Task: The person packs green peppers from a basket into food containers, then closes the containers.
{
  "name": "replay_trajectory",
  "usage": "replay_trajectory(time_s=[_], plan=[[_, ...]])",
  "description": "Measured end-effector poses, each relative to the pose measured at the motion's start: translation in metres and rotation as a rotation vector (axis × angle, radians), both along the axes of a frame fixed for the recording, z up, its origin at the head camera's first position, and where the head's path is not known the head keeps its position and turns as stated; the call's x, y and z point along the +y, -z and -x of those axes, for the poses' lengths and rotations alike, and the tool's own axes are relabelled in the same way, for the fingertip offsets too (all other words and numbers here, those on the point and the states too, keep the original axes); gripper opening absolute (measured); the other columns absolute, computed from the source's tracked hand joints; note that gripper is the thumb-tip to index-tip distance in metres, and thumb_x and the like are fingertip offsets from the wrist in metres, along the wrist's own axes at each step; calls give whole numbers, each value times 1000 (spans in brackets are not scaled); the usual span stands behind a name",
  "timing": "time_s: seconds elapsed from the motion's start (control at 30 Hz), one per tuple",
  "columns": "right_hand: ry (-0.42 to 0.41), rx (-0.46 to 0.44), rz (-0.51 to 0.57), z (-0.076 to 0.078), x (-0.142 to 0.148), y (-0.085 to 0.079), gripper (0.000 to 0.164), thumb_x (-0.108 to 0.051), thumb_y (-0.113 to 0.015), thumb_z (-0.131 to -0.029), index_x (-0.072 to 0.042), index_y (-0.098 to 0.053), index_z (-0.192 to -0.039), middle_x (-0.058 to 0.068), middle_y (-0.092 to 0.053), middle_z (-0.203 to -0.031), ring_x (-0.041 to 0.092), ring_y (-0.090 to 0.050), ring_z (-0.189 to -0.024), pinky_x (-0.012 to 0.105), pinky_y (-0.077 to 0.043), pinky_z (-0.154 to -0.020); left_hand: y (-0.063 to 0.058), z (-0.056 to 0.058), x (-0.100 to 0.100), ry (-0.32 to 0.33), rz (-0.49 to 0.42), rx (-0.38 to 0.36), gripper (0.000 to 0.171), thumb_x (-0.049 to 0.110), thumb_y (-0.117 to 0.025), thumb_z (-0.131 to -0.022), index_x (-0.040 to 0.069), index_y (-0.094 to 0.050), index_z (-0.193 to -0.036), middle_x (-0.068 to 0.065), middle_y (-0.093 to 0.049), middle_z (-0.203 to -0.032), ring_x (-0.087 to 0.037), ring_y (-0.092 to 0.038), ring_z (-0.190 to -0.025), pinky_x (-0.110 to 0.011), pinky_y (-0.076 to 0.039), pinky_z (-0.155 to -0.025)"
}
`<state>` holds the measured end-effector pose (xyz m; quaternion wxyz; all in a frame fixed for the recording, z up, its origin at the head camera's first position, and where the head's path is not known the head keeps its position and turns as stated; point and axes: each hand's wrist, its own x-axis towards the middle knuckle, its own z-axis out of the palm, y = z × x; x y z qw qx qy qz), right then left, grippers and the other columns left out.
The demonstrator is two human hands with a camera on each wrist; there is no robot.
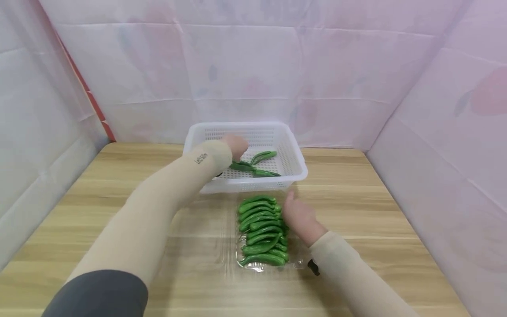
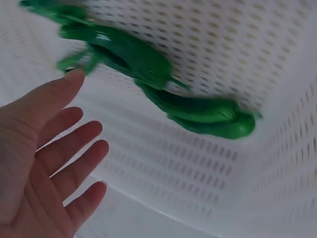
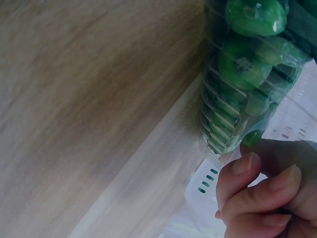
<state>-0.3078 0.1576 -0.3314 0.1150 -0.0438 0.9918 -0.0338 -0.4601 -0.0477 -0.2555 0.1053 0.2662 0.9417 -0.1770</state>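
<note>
My left hand (image 1: pixel 236 146) reaches down into the white plastic basket (image 1: pixel 297 164). In the left wrist view its fingers are spread and loosely bent, with nothing between them, and the thumb tip is beside the green peppers (image 2: pixel 121 52). Those few peppers lie on the basket's perforated floor. Nearer to me, a clear plastic box (image 1: pixel 257 267) holds stacked rows of green peppers (image 1: pixel 261 224). At the box's far right corner is my right hand (image 1: pixel 303 216); in the right wrist view, its curled fingers and thumb pinch the rim, close to one pepper's end (image 3: pixel 252 138).
The box's transparent lid (image 1: pixel 202 237) lies folded open to the left on the wooden table (image 1: pixel 356 207). Behind the basket rises a pale printed sheet (image 1: pixel 245 66), with further sheets on both sides. A dark strap (image 1: pixel 314 267) shows under the right wrist.
</note>
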Motion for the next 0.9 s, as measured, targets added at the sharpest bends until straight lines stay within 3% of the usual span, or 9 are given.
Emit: replay_trajectory(time_s=[0.13, 0.23, 0.47, 0.9], plan=[[5, -13, 30, -1, -2, 1, 55, -5, -34, -95, 14, -11, -141, 12, -54, -60, 23, -55, -52, 33, -46, -42, 7, 0, -1, -19, 116, 50, 21, 10, -63, -87, 8, -64, -109, -4, -65, -98, -16, -61, -86, -29, -52, -75], [0, -6, 30, -3, -1, 1, 55, -4, -35, -95, 15, -11, -141, 9, -51, -57, 21, -53, -49, 32, -45, -41, 11, 2, 2, -9, 155, 66, 25, 11, -64, -86, 10, -64, -111, -3, -65, -96, -16, -61, -85, -31, -52, -78], [-20, 25, 30, -9, -5, 1, 54, -5, -36, -94, 15, -15, -140, 9, -50, -57, 21, -51, -48, 31, -44, -40, 25, -1, 3, 17, 181, 4, 26, 15, -69, -83, 9, -64, -108, -3, -65, -103, -18, -60, -95, -31, -49, -86], [-48, 66, 26, -13, -12, -2, 54, -1, -38, -92, 17, -18, -139, 12, -52, -58, 24, -53, -49, 35, -46, -43, 56, 16, -16, -30, 61, -6, 21, 14, -69, -82, 13, -64, -103, -3, -64, -90, -18, -59, -86, -34, -48, -85]])
